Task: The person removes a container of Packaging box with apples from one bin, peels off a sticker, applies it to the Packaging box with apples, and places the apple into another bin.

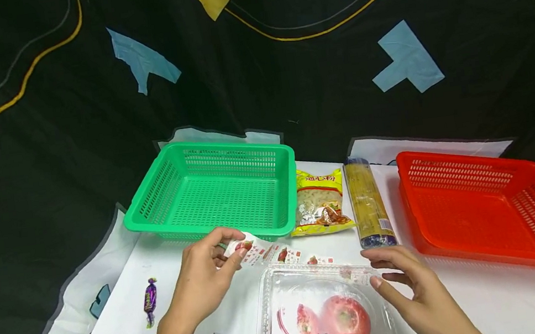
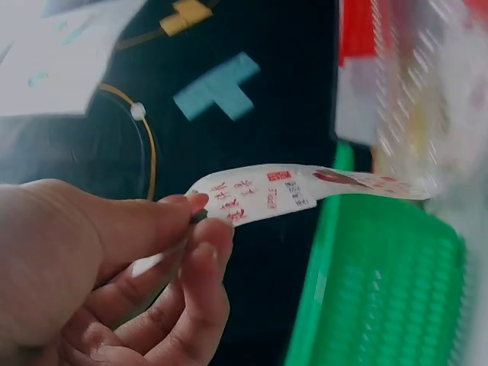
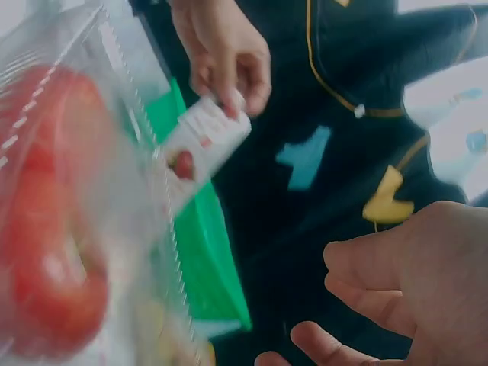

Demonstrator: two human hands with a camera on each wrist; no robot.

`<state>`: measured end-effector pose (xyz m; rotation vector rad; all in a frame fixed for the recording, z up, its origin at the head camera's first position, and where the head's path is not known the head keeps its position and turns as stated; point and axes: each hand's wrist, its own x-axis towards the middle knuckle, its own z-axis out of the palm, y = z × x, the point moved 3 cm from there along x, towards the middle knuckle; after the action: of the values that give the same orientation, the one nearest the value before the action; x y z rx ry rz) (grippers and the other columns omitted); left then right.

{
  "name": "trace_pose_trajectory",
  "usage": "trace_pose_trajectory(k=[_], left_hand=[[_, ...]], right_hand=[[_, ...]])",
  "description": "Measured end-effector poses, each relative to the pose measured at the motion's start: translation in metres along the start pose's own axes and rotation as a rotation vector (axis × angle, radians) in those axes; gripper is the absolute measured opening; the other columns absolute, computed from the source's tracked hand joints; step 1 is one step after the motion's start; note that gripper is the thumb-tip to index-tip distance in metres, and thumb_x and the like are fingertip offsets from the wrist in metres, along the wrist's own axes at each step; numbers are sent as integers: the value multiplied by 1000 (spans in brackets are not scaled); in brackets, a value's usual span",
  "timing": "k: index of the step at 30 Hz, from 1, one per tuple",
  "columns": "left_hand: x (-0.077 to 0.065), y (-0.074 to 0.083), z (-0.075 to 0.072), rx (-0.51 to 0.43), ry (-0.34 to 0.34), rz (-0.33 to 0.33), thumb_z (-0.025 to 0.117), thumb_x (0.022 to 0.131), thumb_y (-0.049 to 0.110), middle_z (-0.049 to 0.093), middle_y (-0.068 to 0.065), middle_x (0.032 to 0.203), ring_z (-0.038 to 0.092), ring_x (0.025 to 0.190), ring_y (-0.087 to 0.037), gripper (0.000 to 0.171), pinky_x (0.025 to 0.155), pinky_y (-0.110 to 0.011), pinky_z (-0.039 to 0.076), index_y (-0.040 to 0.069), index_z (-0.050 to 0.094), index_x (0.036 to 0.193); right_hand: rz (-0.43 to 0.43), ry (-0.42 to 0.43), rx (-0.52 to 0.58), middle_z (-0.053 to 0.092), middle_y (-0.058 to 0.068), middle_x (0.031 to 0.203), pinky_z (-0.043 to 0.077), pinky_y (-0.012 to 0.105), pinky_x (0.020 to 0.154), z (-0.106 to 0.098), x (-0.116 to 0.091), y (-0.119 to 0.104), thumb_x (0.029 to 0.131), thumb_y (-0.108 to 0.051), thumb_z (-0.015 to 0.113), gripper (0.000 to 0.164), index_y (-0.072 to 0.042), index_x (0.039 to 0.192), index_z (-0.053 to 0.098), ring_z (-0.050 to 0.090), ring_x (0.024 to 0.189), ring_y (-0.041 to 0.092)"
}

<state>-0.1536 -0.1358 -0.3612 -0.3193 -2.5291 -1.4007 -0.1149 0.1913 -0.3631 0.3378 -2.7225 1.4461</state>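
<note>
Over the head feed I see a printed strip (image 1: 283, 254) running left to right along the far side of a clear plastic box (image 1: 312, 289), which sits between the hands with red fruits (image 1: 345, 323) inside. The strip's long axis slants a little towards the near side at its right; its left end is raised, just in front of the green basket (image 1: 216, 195). In the left wrist feed it arches out from the fingertips, lettering towards that camera.

I have the left hand (image 1: 205, 275) pinching the raised end between thumb and forefinger, the other fingers curled in. The right hand (image 1: 415, 293) is at the box's far right corner, thumb and forefinger apart and fingers loosely bent — it grips nothing that I can see, though I cannot tell whether it touches the box or strip.
</note>
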Motion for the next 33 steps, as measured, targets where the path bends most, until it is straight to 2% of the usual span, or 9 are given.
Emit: trace_pose_trajectory(k=[6, 8, 12, 16, 22, 27, 30, 33], left_hand=[[2, 31, 11, -48, -45, 81, 79, 82, 3, 69, 4, 93, 64, 68, -1, 34, 60, -25, 54, 15, 71, 113], [1, 39, 16, -76, -61, 113, 79, 82, 3, 68, 4, 89, 64, 68, -2, 34, 63, -24, 55, 13, 72, 114], [0, 48, 23, -139, -82, 183, 77, 83, 2, 70, 3, 87, 65, 70, -3, 31, 64, -23, 55, 7, 72, 113], [-4, 51, 28, -180, -98, 214, 77, 83, 0, 73, -1, 99, 67, 73, -4, 31, 64, -22, 56, 5, 72, 114], [-8, 51, 30, -245, -123, 164, 77, 82, -1, 72, -2, 107, 69, 74, -6, 33, 64, -25, 57, 7, 73, 115], [-8, 46, 28, -291, -131, 121, 76, 87, 10, 71, -1, 109, 70, 78, -8, 30, 68, -28, 57, 9, 72, 117], [-7, 40, 25, -298, -93, 112, 71, 92, 18, 72, -2, 108, 70, 83, -10, 27, 72, -30, 57, 8, 72, 116], [-4, 32, 22, -280, -33, 78, 67, 95, 20, 73, -2, 104, 70, 85, -10, 24, 74, -30, 57, 6, 72, 114]], right_hand=[[-265, -6, -57, 58, -15, 115, 52, 35, 87, 19, 19, -36, 87, -9, 75, 44, -32, 123, 63, 57, 104, 9], [-362, 8, -72, 59, -14, 115, 51, 34, 87, 26, 25, -47, 86, -10, 76, 44, -29, 124, 64, 57, 105, 10], [-589, 65, -40, 62, -3, 109, 49, 27, 85, 39, 36, -64, 83, -6, 77, 40, -16, 121, 68, 60, 99, 16], [-732, 154, -14, 63, 3, 99, 48, 21, 78, 49, 44, -72, 82, -5, 77, 31, -8, 112, 71, 61, 88, 19], [-764, 205, -12, 63, 2, 91, 47, 21, 70, 54, 50, -73, 80, -1, 77, 20, -8, 99, 74, 60, 80, 18], [-767, 222, -20, 62, -1, 88, 47, 21, 69, 53, 50, -72, 75, 5, 78, 23, -10, 91, 74, 59, 78, 15], [-770, 225, -19, 63, -2, 88, 48, 20, 71, 51, 48, -70, 75, 5, 76, 22, -11, 90, 74, 59, 79, 15], [-772, 228, -13, 63, -3, 89, 48, 21, 73, 50, 45, -70, 77, 2, 75, 19, -12, 91, 73, 60, 80, 14]])
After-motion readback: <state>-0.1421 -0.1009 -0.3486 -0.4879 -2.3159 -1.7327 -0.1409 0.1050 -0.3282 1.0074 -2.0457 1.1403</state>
